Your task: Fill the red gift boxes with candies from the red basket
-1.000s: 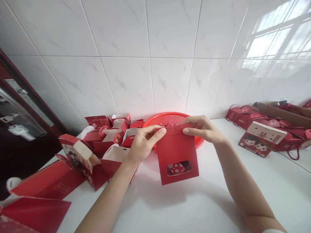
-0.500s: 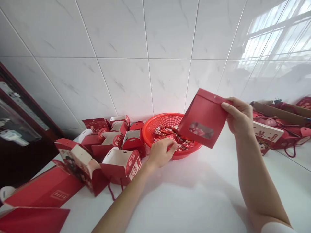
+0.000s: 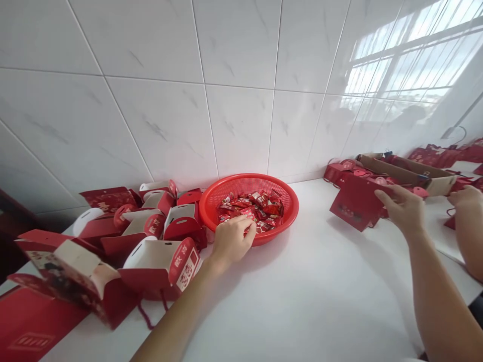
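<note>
A white marbled tile wall backs a smooth white tabletop. Open red cardboard boxes with cream interiors crowd its left side; a row of red cardboard boxes stands on the right. Between these groups sits a round red plastic mesh basket. The flat-faced red cardboard box is raised on the right, in front of the row, its upper edge pinched between thumb and fingers of the right hand. The left hand is curled over the basket's near rim, at small glossy red wrapped packets. Since the previous view, the held box has moved from beside the basket to the row; the two hands are now well apart, and in my judgement filling and box placement are being handled separately. The left fingertips are hidden, so whether they grip a packet cannot be told. The held box's window is blurred, its contact with the row unclear. Another person's hand is partly cut off at right.
</note>
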Demonstrator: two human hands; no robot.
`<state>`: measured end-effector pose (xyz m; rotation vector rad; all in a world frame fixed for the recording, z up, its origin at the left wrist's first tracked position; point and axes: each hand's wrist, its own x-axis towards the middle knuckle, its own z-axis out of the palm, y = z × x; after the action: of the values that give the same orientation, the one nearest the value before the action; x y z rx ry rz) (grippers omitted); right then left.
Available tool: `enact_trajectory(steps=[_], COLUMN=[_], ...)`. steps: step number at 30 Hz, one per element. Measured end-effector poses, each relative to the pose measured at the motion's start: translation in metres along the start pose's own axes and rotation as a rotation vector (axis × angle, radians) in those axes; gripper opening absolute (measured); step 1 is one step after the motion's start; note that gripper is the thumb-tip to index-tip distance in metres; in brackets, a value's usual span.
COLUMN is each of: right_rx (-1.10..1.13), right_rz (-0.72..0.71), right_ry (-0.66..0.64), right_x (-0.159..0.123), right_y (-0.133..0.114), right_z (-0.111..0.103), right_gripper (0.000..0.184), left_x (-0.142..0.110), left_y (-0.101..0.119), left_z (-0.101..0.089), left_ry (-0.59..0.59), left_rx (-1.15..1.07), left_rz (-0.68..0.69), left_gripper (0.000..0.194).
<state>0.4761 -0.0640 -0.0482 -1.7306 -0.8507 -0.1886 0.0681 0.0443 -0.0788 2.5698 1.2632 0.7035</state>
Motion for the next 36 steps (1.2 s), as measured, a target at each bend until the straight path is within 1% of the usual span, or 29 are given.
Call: enact_trajectory(steps=[2,4,9,13,17,22,25,28,31,36], right_rx=[-0.055,-0.117,-0.245,-0.278,-0.303,-0.359,-0.363,-0.349,-0.358,-0.354], right_rz=[0.022,0.032,0.031,-0.020,-0.069,-0.088,-0.118,-0.149,-0.137,-0.099], right_ry=[0.003,0.019,0.069,0.053,0.015,-0.023,-0.016,0.011,0.050,0.092], right_x=[-0.007,-0.011,-0.017,-0.023,-0.029,-0.031,-0.027,-0.022,-0.018,-0.022], right_y=[0.012,0.018,0.023,0.023,0.025,0.036,0.046,0.055,0.060,0.061], right_z=[0.001,0.007,0.021,0.022,0.021,0.022,0.028,0.038,0.046,0.045], right_gripper=[0.020,0.024,0.030,0.049,0.060,0.080,0.081,0.081,0.084,0.091], left_x=[0.000,0.000,-0.001,-0.002,-0.002,-0.002,-0.002,-0.002,-0.002,-0.003], left_y=[0.001,0.001,0.001,0.001,0.000,-0.001,0.000,0.001,0.001,-0.001], left_z=[0.000,0.001,0.002,0.002,0.004,0.005,0.005,0.005,0.005,0.006], left_ry=[-0.005,-0.007,-0.011,-0.006,-0.001,0.007,0.014,0.018,0.029,0.074], left_rx=[0.007,0.015,0.023,0.047,0.058,0.065,0.081,0.091,0.095,0.051], left_rz=[-0.017,-0.029,-0.027,-0.025,-0.022,-0.015,-0.015,-0.017,-0.013,0.000], left_gripper=[0.036,0.036,0.037,0.037,0.038,0.037,0.037,0.038,0.038,0.038])
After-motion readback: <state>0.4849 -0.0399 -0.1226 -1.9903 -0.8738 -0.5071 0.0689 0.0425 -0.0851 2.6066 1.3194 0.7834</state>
